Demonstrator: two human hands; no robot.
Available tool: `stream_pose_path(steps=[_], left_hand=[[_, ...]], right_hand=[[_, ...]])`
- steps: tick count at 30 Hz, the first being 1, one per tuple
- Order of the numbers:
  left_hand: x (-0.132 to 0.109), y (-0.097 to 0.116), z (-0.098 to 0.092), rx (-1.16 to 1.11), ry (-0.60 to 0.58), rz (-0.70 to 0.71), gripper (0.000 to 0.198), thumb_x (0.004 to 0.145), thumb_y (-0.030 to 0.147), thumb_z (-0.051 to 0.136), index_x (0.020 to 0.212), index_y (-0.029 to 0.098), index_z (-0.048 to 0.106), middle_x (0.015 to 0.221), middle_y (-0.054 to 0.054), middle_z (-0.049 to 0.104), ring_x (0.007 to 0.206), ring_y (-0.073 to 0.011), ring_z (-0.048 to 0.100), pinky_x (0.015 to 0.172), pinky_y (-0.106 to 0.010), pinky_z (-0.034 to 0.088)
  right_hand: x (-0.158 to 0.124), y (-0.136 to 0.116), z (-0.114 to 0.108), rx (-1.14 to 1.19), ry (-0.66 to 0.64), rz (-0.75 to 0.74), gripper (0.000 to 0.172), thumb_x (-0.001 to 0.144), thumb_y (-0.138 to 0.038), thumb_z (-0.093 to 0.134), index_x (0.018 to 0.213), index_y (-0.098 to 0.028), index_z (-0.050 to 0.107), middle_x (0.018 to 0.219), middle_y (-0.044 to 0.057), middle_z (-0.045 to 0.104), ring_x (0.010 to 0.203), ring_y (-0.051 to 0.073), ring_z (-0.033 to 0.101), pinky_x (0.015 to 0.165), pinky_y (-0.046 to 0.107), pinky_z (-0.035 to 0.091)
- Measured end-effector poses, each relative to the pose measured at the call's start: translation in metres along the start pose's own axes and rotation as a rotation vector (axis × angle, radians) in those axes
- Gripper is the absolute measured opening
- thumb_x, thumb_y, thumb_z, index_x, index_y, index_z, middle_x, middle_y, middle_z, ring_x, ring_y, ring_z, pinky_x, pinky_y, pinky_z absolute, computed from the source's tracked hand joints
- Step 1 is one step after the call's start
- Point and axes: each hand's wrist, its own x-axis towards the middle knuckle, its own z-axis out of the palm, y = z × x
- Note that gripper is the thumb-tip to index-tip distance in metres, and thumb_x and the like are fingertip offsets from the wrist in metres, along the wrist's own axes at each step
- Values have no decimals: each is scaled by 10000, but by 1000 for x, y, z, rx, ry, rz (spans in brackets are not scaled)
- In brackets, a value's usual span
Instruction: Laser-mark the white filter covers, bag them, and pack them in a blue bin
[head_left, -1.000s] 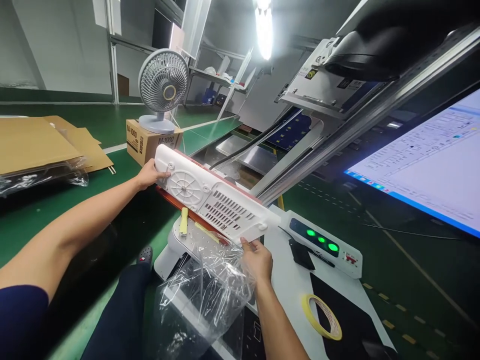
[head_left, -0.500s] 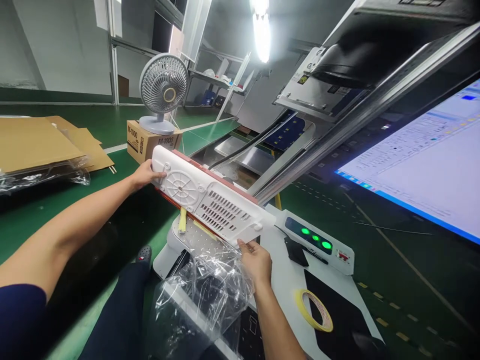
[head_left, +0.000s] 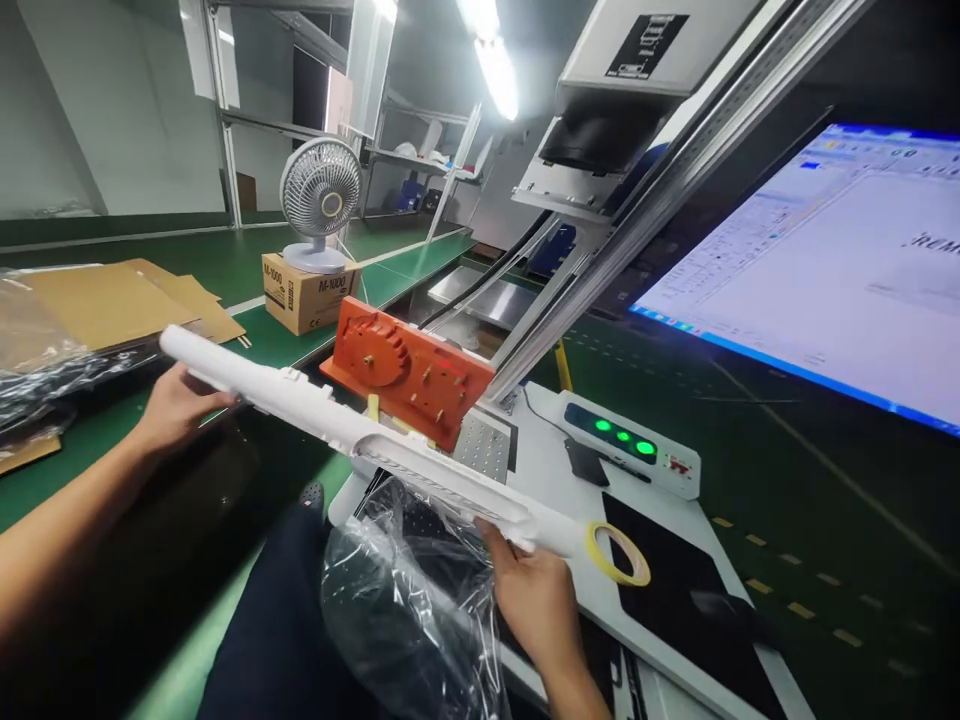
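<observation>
A long white plastic housing panel (head_left: 315,418) is tilted edge-on before me, lifted off the orange fixture (head_left: 397,370). My left hand (head_left: 174,408) pinches its far left end, thumb along the edge. At the right end, my right hand (head_left: 529,580) grips the panel from below. The fixture has a raised round disc and small brass-coloured pins, and it stands upright on a perforated metal plate (head_left: 480,447). Below the panel hangs a crumpled clear plastic bag (head_left: 412,600), close to my right hand. The panel's vented face is mostly turned out of sight.
A control box with green lit buttons (head_left: 622,437) and a roll of yellow tape (head_left: 616,553) are on the right. A monitor (head_left: 825,280) and a machine head (head_left: 600,120) rise above. Left are a fan (head_left: 321,195), a carton (head_left: 307,292) and cardboard sheets (head_left: 127,300).
Both hands have pulled the white panel off the orange fixture, toward me and leftward, and tipped it edge-on. The fixture's pinned face is now exposed. My view has shifted slightly.
</observation>
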Motion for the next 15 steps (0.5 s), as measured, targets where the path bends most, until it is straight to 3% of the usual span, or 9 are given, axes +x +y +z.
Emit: stream_pose_path(steps=[3,8,11,15], left_hand=[[-57,30,-40,131,92,-10,588,532,462,1071,1017,253,813,1134,-50,857,1201,-398,761,1202,-586,555],[-131,64,-92,227,237,33,459,582,469,1033,969,310,844,1145,-10,861,1261,-411,754,1236,-599,540],[-165,68,-123,235,333,-7,459,558,451,1032,944,287,846,1123,-32,864,1204,-413,772,1213,-607,553],[-206,65,-158,171,512,-87,530,488,429,1040,931,233,827,1100,-77,864,1128,-413,780,1109,-608,616]], right_hand=[[-13,-10,2,86,-28,-134,430,882,-654,700,935,-259,862,912,117,828,1076,388,775,1027,487,616],[-32,-29,30,89,-125,-191,380,926,-590,641,963,-277,853,969,116,834,1162,395,753,1097,522,597],[-39,-44,48,85,-185,-231,394,911,-625,662,956,-281,849,917,101,829,1157,401,750,1064,505,613],[-40,-62,69,48,-262,-284,428,907,-670,679,909,-281,856,815,82,817,1072,387,778,907,418,654]])
